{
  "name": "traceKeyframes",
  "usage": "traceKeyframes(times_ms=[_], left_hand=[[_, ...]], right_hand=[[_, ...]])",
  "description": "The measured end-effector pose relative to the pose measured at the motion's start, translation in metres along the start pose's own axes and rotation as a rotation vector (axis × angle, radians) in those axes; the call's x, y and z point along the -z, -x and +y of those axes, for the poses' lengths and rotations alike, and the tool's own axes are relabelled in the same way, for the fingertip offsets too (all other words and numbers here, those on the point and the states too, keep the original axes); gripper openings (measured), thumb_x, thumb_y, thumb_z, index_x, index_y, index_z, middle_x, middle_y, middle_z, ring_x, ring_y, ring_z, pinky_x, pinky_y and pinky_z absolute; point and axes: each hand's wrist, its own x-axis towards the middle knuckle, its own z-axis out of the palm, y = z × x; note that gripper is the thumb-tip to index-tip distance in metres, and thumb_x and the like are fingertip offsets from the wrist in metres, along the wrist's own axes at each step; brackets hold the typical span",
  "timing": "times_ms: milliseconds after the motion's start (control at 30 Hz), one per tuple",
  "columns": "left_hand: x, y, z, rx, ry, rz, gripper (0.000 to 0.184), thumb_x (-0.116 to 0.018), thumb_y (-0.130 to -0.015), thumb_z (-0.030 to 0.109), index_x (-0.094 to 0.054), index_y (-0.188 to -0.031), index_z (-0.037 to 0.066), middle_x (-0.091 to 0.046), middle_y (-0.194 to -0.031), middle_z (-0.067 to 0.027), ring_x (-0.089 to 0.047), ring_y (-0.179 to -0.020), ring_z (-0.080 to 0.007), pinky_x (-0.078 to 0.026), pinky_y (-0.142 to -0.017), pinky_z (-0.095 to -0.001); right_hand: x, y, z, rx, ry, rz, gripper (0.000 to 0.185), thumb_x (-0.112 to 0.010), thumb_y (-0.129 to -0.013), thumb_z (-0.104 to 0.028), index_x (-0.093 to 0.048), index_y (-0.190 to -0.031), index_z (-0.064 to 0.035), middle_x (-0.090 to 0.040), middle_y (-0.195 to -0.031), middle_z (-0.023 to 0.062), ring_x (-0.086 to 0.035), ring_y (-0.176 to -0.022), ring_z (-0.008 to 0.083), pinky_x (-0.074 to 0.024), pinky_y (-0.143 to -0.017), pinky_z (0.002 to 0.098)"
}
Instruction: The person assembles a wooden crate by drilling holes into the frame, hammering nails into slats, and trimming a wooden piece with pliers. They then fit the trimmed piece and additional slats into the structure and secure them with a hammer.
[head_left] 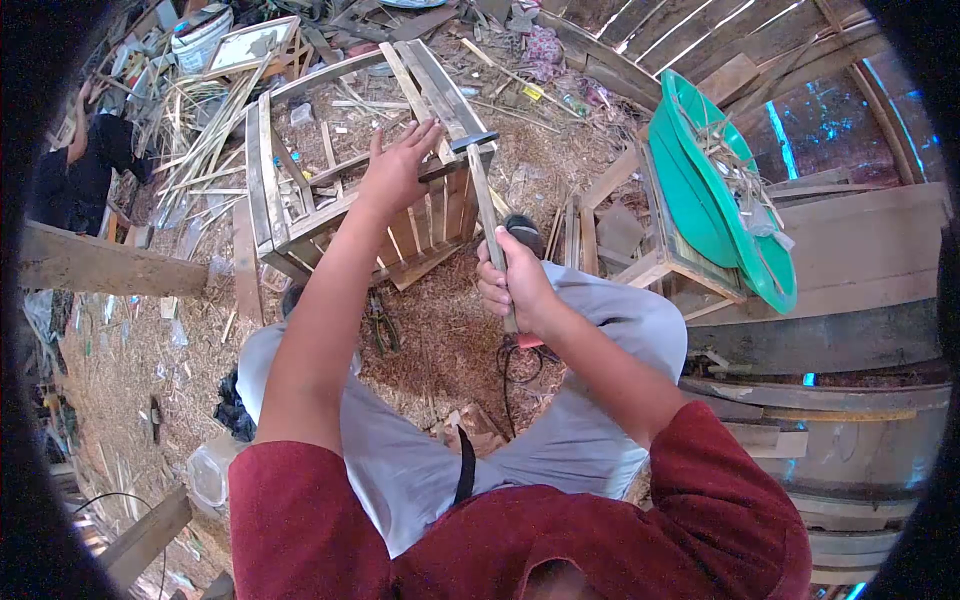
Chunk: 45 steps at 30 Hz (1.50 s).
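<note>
Crate seems partly built: slats stand on one side, upper face is mostly uncovered. Left hand lies open on it; right hand grips hammer.

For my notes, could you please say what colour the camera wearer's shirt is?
The shirt is dark red, seen best in the head view.

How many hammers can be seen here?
1: the hammer in the right hand, its head by the corner of the crate. Others may be hidden in the clutter.
</note>
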Motion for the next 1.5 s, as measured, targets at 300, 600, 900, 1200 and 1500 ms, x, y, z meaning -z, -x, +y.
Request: traceKeyframes(times_ms=[300, 600, 900, 1200, 1500], left_hand=[[-0.004, -0.001, -0.002, -0.02, -0.026, 0.038, 0.105, -0.087, -0.071, 0.014, -0.034, -0.161, 0.024, -0.034, -0.168, 0.0035, -0.036, -0.153, -0.0221, -0.022, -0.124, -0.0669], [-0.005, 0.0, -0.003, -0.036, -0.049, 0.075, 0.102, -0.088, -0.073, 0.022, -0.035, -0.16, 0.023, -0.037, -0.167, 0.0026, -0.042, -0.15, -0.0238, -0.023, -0.123, -0.0663], [-0.001, 0.002, -0.003, -0.042, -0.04, 0.063, 0.106, -0.091, -0.07, 0.026, -0.035, -0.16, 0.024, -0.037, -0.167, 0.0026, -0.043, -0.149, -0.0232, -0.025, -0.123, -0.0635], [-0.004, 0.0, -0.003, -0.03, -0.051, 0.065, 0.107, -0.091, -0.07, 0.023, -0.034, -0.161, 0.024, -0.036, -0.167, 0.003, -0.04, -0.151, -0.0217, -0.021, -0.126, -0.0602], [-0.003, 0.0, -0.003, -0.027, 0.039, 0.049, 0.112, -0.09, -0.067, 0.011, -0.033, -0.162, 0.024, -0.035, -0.168, 0.0016, -0.036, -0.153, -0.0249, -0.017, -0.126, -0.0642]], right_hand=[[-0.004, 0.003, -0.002, -0.01, 0.078, 0.041, 0.045, -0.039, -0.109, -0.055, -0.051, -0.095, -0.0145, -0.033, -0.055, -0.0054, -0.029, -0.036, 0.0105, -0.0256, -0.034, 0.03], [0.014, -0.01, -0.017, 0.329, 0.54, 0.222, 0.041, -0.042, -0.111, -0.046, -0.052, -0.091, -0.0116, -0.038, -0.056, -0.0051, -0.029, -0.037, 0.0075, -0.0224, -0.034, 0.028], [0.022, -0.005, -0.033, 0.501, 0.961, 0.326, 0.047, -0.046, -0.11, -0.039, -0.059, -0.084, -0.0025, -0.055, -0.067, 0.0045, -0.053, -0.064, 0.0176, -0.0448, -0.065, 0.0374], [0.017, 0.001, -0.033, 0.451, 0.974, 0.331, 0.047, -0.046, -0.11, -0.039, -0.057, -0.083, -0.0023, -0.052, -0.068, 0.0035, -0.05, -0.064, 0.0161, -0.0434, -0.064, 0.0372], [0.019, -0.002, -0.028, 0.486, 0.899, 0.288, 0.046, -0.045, -0.111, -0.038, -0.056, -0.081, -0.0036, -0.051, -0.068, 0.0021, -0.049, -0.064, 0.0152, -0.0427, -0.064, 0.036]])
